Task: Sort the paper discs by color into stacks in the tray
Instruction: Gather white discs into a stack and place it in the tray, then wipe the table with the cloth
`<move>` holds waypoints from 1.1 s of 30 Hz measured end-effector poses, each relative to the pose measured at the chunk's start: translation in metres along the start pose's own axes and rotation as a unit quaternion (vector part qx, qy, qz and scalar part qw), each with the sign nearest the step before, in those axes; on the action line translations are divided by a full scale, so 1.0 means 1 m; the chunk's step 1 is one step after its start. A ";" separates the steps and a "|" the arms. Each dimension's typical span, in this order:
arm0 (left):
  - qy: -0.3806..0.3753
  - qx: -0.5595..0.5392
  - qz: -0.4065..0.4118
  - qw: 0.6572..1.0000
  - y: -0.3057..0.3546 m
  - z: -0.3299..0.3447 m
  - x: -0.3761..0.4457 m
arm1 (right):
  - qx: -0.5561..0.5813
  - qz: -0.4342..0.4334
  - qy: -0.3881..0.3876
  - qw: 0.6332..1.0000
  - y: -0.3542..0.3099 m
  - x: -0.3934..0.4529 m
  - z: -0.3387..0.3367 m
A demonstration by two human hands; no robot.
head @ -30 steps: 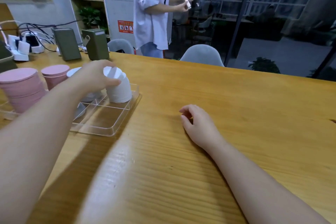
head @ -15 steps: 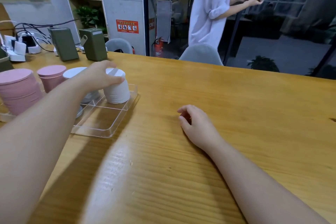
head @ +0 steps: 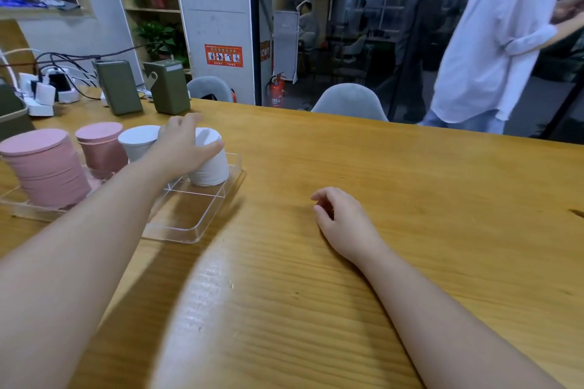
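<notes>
White disc stack (head: pixel 210 164) upright in far right compartment of clear tray (head: pixel 202 224), long axis vertical, flat faces pointing up. Left hand (head: pixel 181 148) directly on it, grip curled round upper part, thumb across near side. Second white stack (head: pixel 139 142) just beside, left of it; two pink stacks (head: pixel 47 167) further left. Right hand (head: pixel 344 221) resting on desk (head: pixel 410 199), well apart, loosely curled, holding nothing. Left hand nearer for any straightening.
</notes>
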State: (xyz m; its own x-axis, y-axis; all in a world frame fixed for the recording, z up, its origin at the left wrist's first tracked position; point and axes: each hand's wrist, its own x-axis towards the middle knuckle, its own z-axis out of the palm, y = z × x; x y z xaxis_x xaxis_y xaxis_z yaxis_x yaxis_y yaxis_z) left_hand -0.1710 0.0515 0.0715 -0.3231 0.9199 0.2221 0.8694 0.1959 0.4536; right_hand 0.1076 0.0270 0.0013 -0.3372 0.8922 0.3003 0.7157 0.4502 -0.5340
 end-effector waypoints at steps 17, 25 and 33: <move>0.090 -0.255 0.105 0.957 0.081 0.080 -0.116 | -0.039 0.076 0.122 0.989 0.004 -0.049 -0.013; -0.087 -0.421 0.100 0.897 0.149 0.117 -0.157 | -0.046 0.102 0.102 0.988 0.028 -0.124 -0.087; -0.186 -0.409 0.191 0.873 0.213 0.140 -0.201 | -0.170 0.175 0.163 0.956 0.084 -0.216 -0.159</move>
State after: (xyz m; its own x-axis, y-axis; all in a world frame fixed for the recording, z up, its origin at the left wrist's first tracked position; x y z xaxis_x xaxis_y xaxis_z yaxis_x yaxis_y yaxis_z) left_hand 0.1309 -0.0440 0.0030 0.2076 0.9417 0.2649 0.2795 -0.3166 0.9064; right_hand 0.3378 -0.1330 0.0170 0.1282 0.9026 0.4108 0.9259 0.0395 -0.3757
